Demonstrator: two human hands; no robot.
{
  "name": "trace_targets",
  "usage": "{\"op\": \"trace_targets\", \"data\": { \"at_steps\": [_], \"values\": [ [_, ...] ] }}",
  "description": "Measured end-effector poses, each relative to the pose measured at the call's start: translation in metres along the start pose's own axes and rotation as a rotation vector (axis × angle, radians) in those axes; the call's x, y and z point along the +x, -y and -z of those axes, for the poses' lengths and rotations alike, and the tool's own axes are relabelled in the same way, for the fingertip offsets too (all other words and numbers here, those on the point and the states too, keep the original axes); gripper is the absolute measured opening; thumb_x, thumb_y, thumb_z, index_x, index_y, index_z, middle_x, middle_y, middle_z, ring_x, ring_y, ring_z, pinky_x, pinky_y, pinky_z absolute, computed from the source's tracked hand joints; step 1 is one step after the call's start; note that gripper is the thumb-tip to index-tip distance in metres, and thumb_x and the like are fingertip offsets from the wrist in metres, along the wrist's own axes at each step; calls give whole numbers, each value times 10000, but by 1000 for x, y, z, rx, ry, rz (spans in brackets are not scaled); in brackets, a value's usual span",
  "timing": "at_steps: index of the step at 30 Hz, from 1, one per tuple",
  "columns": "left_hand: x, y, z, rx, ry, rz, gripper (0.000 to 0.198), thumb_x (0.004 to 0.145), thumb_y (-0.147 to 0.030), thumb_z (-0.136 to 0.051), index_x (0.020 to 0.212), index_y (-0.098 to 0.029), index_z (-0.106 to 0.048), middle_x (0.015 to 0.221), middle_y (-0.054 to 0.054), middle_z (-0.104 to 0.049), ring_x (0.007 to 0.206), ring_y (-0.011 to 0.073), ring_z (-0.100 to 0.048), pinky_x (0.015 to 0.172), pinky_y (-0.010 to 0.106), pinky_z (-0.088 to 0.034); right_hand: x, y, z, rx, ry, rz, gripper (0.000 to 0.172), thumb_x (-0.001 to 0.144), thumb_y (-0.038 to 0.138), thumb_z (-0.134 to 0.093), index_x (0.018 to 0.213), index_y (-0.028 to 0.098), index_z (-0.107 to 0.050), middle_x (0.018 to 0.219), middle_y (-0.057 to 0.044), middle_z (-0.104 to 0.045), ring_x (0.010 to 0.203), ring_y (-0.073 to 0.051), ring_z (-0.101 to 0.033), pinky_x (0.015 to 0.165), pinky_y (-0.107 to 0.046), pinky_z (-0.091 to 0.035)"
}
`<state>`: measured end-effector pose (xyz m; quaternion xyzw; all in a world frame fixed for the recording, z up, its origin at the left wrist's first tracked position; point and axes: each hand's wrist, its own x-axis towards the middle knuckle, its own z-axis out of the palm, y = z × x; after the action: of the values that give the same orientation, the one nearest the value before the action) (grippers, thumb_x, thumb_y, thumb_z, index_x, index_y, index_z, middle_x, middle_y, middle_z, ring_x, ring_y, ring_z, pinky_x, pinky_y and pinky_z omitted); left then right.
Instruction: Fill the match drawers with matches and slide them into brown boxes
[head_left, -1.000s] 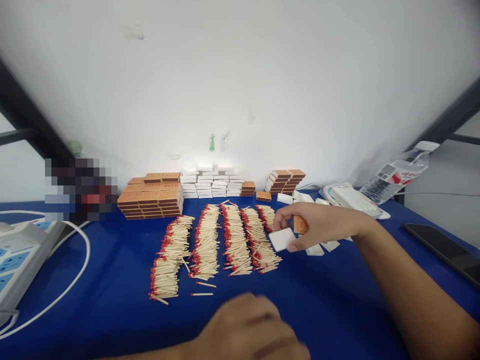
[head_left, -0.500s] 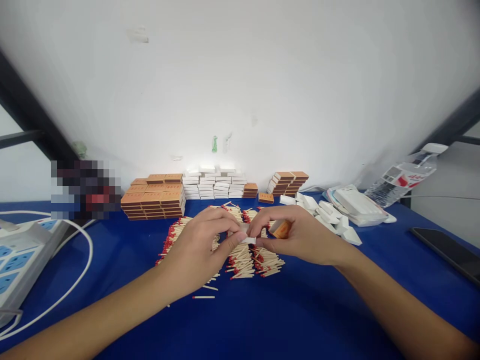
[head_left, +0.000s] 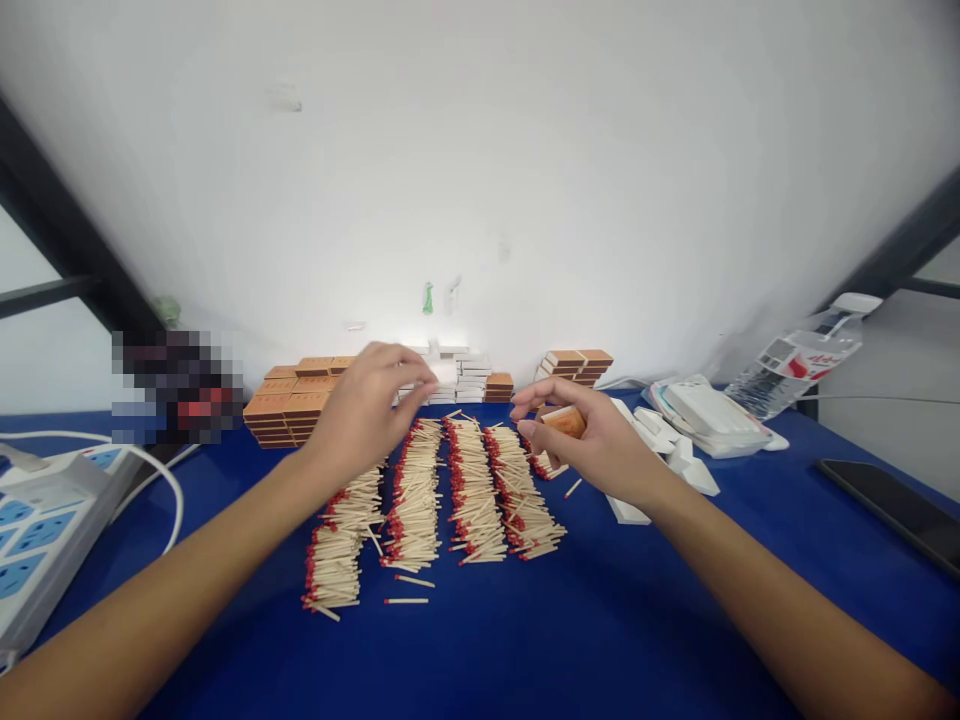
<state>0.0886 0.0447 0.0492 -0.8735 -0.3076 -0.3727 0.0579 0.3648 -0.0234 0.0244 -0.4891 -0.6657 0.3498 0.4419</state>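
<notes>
Hands point(head_left: 367, 402) apart, orange matchbox point(head_left: 566, 421), gapped match rows point(head_left: 476, 490)

white piece point(head_left: 445, 373) blurred | white stack point(head_left: 474, 378) part-hidden by left hand point(head_left: 373, 400) | power strip point(head_left: 37, 540), phone point(head_left: 889, 508) edge-cut

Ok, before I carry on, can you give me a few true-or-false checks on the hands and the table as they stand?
1. The right hand holds an orange matchbox sleeve. True.
2. The left hand is down beside the phone. False: it is up near the stacked white trays, with a blurred white tray at its fingertips.
3. The matches have green heads. False: the heads are red.
4. The phone lies toward the right side of the table. True.
5. The power strip is on the right. False: it is on the left.
</notes>
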Motion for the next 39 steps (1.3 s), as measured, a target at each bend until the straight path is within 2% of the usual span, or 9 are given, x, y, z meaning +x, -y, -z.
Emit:
{"op": "trace_targets", "data": {
  "at_steps": [7, 15, 19, 22, 26, 29, 31, 34, 39],
  "values": [
    [55, 59, -14, 177, -16, 68, 210, 1010, -284, -581, 956, -226, -775, 1001, 86, -768, 1029, 285, -629, 963, 473, -454, 9, -8, 5, 134, -37, 27, 184, 910, 327, -596, 1064, 228, -576, 962, -32, -688, 641, -141, -603, 642, -330, -519],
    [62, 69, -37, 149, 40, 33, 210, 977, -285, -600, 941, -227, -799, 1037, 83, -790, 1065, 275, -654, 985, 472, -438, 14, -9, 18, 95, -98, 38, 175, 859, 258, -579, 1029, 219, -589, 910, -24, -697, 621, -137, -582, 630, -317, -481],
    [60, 66, -36, 135, 30, 24, 191, 957, -293, -621, 988, -223, -796, 1074, 87, -793, 1078, 276, -676, 1005, 472, -439, 17, -9, 29, 47, -153, 63, 179, 880, 302, -589, 1036, 216, -595, 925, -31, -697, 613, -139, -586, 627, -316, -489],
    [55, 59, -29, 124, 2, 5, 225, 982, -290, -580, 1048, -220, -784, 1110, 90, -786, 1094, 271, -681, 1023, 464, -443, 16, -5, 50, -194, -168, 60, 222, 931, 432, -580, 960, 216, -620, 860, -34, -685, 633, -159, -587, 627, -318, -469],
    [44, 40, -11, 128, -62, -19, 233, 1007, -331, -571, 1073, -221, -766, 1135, 88, -775, 1135, 279, -665, 1035, 460, -453, 6, -6, 92, -724, 123, -97, 414, 872, 619, -662, 782, 215, -675, 812, -48, -704, 720, -214, -631, 638, -325, -437],
    [32, 19, 2, 130, -126, -81, 217, 1022, -334, -577, 1042, -218, -759, 1061, 76, -780, 1059, 261, -683, 969, 424, -498, -3, -11, 111, -843, 361, -363, 452, 718, 622, -806, 949, 240, -736, 884, -43, -732, 740, -237, -676, 610, -320, -460],
    [24, 5, 7, 107, -126, -152, 194, 1021, -315, -590, 1032, -213, -754, 1024, 68, -782, 1010, 249, -695, 938, 410, -519, -6, -13, 111, -867, 447, -498, 543, 642, 587, -860, 1047, 250, -725, 941, -47, -742, 758, -249, -697, 584, -314, -472],
    [16, -10, 15, 82, -64, -241, 151, 1008, -276, -614, 1035, -206, -746, 1010, 59, -786, 1020, 251, -703, 944, 418, -524, -6, -13, 99, -907, 476, -568, 546, 619, 491, -871, 1080, 242, -716, 983, -61, -751, 755, -253, -706, 545, -304, -463],
    [18, -20, 35, 46, -46, -267, 122, 992, -251, -632, 961, -212, -743, 942, 41, -788, 950, 232, -716, 889, 385, -542, -1, -13, 86, -911, 517, -590, 182, 688, 271, -754, 862, 218, -753, 794, -44, -728, 585, -195, -636, 508, -292, -408]
  ]
}}
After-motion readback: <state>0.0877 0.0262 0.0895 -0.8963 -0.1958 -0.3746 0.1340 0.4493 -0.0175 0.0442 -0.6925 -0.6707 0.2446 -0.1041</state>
